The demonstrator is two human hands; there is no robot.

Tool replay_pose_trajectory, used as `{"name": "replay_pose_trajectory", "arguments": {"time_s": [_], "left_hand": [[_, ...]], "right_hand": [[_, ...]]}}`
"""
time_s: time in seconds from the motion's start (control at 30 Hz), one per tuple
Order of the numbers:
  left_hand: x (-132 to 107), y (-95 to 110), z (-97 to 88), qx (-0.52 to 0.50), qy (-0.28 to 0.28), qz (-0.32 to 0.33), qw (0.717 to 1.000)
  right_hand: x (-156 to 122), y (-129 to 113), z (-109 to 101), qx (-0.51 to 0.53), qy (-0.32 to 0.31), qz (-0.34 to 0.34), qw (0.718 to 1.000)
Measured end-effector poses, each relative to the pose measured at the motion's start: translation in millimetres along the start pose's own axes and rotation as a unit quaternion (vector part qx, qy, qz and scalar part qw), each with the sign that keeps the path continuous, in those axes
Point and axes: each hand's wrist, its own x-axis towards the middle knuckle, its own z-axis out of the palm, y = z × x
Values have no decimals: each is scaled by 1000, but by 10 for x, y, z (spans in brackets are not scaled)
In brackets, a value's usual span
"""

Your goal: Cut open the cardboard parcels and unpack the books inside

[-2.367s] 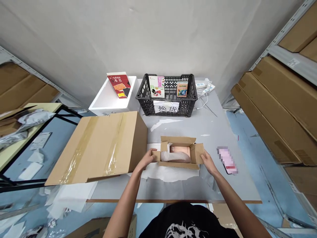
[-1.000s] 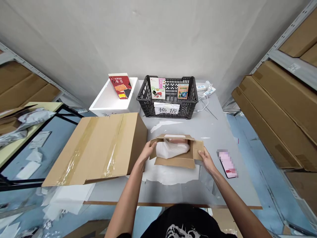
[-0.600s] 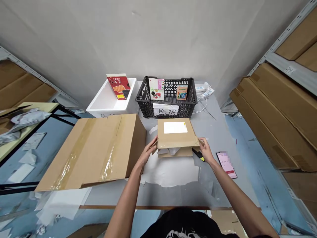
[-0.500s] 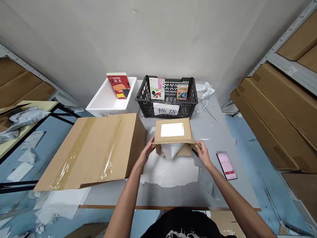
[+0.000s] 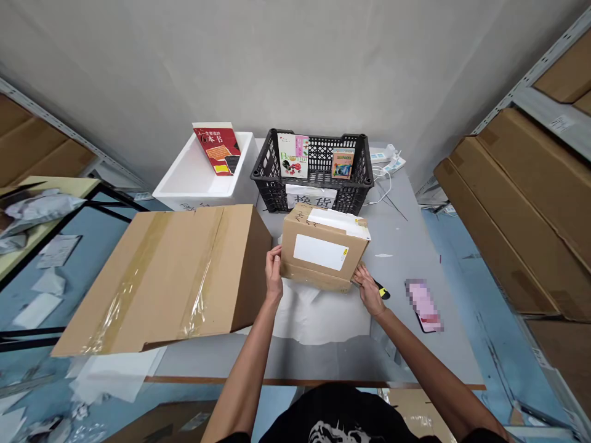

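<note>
At centre, left hand point(image 5: 274, 275) and right hand point(image 5: 368, 291) grip a small brown cardboard box point(image 5: 318, 231). Its tilt could spill any contents.

Two hands point(image 5: 274, 275) point(image 5: 368, 292), three books point(image 5: 218, 149) point(image 5: 293, 157) point(image 5: 342, 164), one crate point(image 5: 270, 194)

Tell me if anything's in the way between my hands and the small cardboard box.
Nothing visible is: your left hand is at the left side of the small cardboard box, your right hand at its lower right corner, both seemingly touching it. The black-and-yellow tool lies just beyond your right hand, not between.
</note>
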Motion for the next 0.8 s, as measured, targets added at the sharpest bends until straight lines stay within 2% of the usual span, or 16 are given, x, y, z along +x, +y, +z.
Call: {"name": "replay_pose_trajectory", "arguments": {"time_s": [0.13,0.23,0.3,0.4,0.5,0.57,0.67,0.8], "left_hand": [[41,-10,14,-17,31,18,999],[31,62,3,-5,42,37,998],[14,186,1,-11,51,51,997],[10,488,6,-18,49,62,997],[34,799,-7,-6,-33,26,999],[50,912,-36,-4,-102,-13,995],[75,893,-88,-15,-164,-63,984],[93,738,-91,1,-228,-132,965]], "right_hand": [[66,-110,54,16,42,11,999],[115,-209,62,23,51,21,998],[142,-283,36,15,57,30,998],[188,-428,-93,6,102,62,993],[261,-600,-350,9,170,128,977],[329,-701,-548,5,179,165,970],[426,-788,-766,-6,125,200,972],[461,-768,-823,-6,62,265,962]]}}
